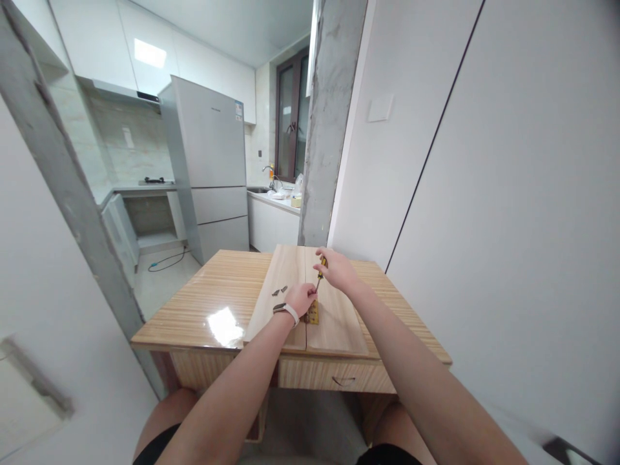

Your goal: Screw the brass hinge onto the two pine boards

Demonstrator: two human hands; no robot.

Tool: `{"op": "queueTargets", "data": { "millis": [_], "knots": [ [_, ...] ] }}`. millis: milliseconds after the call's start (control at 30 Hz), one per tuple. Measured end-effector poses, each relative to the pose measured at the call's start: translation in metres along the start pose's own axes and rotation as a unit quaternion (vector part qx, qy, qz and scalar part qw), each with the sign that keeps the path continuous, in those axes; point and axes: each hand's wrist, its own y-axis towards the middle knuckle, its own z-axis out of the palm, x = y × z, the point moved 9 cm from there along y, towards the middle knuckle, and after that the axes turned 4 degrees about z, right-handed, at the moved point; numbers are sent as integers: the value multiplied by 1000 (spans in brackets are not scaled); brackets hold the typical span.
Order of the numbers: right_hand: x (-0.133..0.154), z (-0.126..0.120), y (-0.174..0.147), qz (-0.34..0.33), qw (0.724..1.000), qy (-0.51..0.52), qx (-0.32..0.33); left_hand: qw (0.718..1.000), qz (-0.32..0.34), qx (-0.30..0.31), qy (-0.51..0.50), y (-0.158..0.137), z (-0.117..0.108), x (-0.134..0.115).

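Currently the screwdriver (323, 263) slants between the hands, its handle pinched by the right hand (338, 270), its shaft reaching down to the left hand (302, 297). The left fingers are gathered there; what they pinch, I cannot tell. Just below them, a yellow hinge (314, 316) lies at the seam of two boards (339, 330).

A tall gray fridge (210, 142) is seen at the upper left, a brown window (292, 116) at top middle, and a white wall (387, 161) toward the upper right.
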Motion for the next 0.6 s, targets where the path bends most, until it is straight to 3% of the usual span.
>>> {"op": "queueTargets", "data": {
  "millis": [100,233,600],
  "knots": [
    [10,-1,-1,-50,998,15,46,1000,-6,7,-1,2,3,3],
    [12,-2,0,-51,994,3,99,1000,0,20,-9,1,4,2],
    [5,3,11,-19,984,-137,111,986,108,123,40,-37,-14,6]
  ]
}}
